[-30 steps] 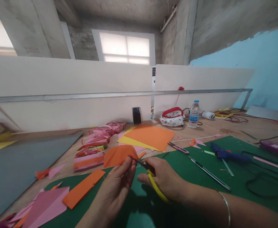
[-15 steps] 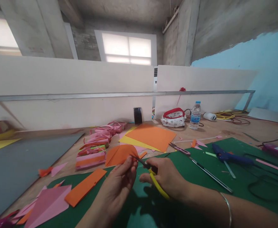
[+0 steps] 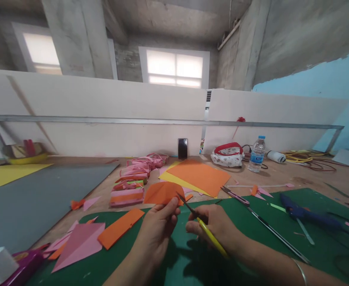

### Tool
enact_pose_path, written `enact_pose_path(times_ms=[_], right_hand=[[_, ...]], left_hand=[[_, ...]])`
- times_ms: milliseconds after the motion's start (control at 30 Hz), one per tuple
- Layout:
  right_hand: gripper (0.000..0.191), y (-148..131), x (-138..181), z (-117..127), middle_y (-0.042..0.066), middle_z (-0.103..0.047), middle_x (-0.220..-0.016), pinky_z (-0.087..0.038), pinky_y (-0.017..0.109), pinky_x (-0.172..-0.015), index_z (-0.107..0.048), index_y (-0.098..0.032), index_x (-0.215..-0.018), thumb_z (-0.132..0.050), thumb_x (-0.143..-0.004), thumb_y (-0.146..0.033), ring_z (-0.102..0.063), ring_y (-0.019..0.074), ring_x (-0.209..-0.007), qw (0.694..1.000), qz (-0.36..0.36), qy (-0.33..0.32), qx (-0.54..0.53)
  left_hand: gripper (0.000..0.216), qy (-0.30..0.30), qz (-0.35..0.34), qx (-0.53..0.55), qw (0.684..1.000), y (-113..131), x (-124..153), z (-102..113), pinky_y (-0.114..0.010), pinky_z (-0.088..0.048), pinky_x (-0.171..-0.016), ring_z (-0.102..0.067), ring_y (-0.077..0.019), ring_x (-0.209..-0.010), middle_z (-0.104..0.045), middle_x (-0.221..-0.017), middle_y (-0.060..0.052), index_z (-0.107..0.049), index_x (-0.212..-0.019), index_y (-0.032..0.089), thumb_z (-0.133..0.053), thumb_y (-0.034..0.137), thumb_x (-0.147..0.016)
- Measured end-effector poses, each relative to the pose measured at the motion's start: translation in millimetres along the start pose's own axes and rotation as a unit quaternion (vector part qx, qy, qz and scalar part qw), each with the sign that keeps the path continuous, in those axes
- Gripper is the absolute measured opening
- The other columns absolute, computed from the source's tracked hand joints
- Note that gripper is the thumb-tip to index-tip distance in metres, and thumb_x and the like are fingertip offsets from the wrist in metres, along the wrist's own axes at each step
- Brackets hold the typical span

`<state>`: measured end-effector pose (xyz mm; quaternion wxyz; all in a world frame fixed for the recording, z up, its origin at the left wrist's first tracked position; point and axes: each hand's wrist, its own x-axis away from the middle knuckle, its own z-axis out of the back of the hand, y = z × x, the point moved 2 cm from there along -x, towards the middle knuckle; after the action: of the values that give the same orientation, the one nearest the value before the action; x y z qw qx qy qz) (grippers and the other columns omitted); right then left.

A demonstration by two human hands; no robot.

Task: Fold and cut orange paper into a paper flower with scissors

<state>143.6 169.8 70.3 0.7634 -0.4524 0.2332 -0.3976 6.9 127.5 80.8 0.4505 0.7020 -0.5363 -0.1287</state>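
Observation:
My left hand [image 3: 158, 230] pinches a folded orange paper piece [image 3: 162, 192] with a rounded top, held up above the green cutting mat [image 3: 251, 234]. My right hand [image 3: 217, 226] grips yellow-handled scissors [image 3: 210, 234]. Their dark blades [image 3: 185, 202] point up and left into the right edge of the orange piece. Both hands hover close together over the middle of the mat.
On the mat lie an orange strip [image 3: 120, 227], a pink triangle [image 3: 80, 244], a metal ruler [image 3: 277, 234] and a blue glue gun [image 3: 307, 214]. Behind are orange and yellow sheets [image 3: 199, 176], stacked pink folded pieces [image 3: 132, 180], a phone [image 3: 182, 148], a water bottle [image 3: 257, 154] and a grey board [image 3: 28, 198].
The view has swung left, so everything sits further right in the picture. The hands hold the same grip, with the scissors blades still at the orange piece's edge.

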Motion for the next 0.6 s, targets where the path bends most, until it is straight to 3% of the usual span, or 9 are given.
enact_pose_path(times_ms=[100, 300, 433, 600], right_hand=[[0.021, 0.6, 0.8, -4.4, -0.003, -0.049, -0.053, -0.034, 0.017, -0.036, -0.062, -0.014, -0.078, -0.059, -0.073, -0.034, -0.046, 0.0093, -0.040, 1.000, -0.013, 0.001, -0.013], [0.019, 2.8, -1.7, -7.4, -0.003, -0.051, -0.055, -0.034, 0.017, -0.039, -0.062, -0.014, -0.084, -0.056, -0.075, -0.029, -0.045, 0.0082, -0.042, 1.000, 0.002, 0.024, -0.018], [0.015, 7.7, -3.8, -9.8, -0.005, -0.048, -0.052, -0.037, 0.018, -0.044, -0.060, -0.014, -0.086, -0.053, -0.073, -0.018, -0.045, 0.0078, -0.043, 0.999, 0.013, 0.046, -0.024], [0.013, 7.9, -3.7, -12.5, -0.006, -0.046, -0.052, -0.036, 0.019, -0.042, -0.058, -0.014, -0.085, -0.050, -0.076, -0.021, -0.043, 0.0080, -0.042, 0.998, 0.025, 0.042, -0.047]], left_hand=[[0.006, -0.002, -0.007, -0.035, 0.999, -1.0, -1.9, 0.6, -0.008, -0.037, -0.040, -0.048, -0.0009, -0.042, -0.056, -0.049, 0.002, -0.063, -0.068, 0.010, -0.067, 0.009, -0.071], [0.019, -0.017, -0.051, -0.080, 0.995, -5.4, -2.5, 0.9, -0.011, -0.035, -0.043, -0.051, -0.0039, -0.047, -0.058, -0.051, 0.005, -0.062, -0.077, 0.014, -0.074, 0.018, -0.063], [0.023, -0.038, -0.078, -0.087, 0.992, -10.3, -4.2, 1.2, -0.015, -0.034, -0.044, -0.049, -0.0054, -0.047, -0.056, -0.049, 0.006, -0.062, -0.073, 0.014, -0.076, 0.022, -0.057], [0.023, -0.045, -0.099, -0.097, 0.989, -10.4, -1.6, 0.7, -0.018, -0.032, -0.044, -0.043, -0.0056, -0.043, -0.056, -0.045, 0.005, -0.063, -0.069, 0.014, -0.076, 0.026, -0.056]])
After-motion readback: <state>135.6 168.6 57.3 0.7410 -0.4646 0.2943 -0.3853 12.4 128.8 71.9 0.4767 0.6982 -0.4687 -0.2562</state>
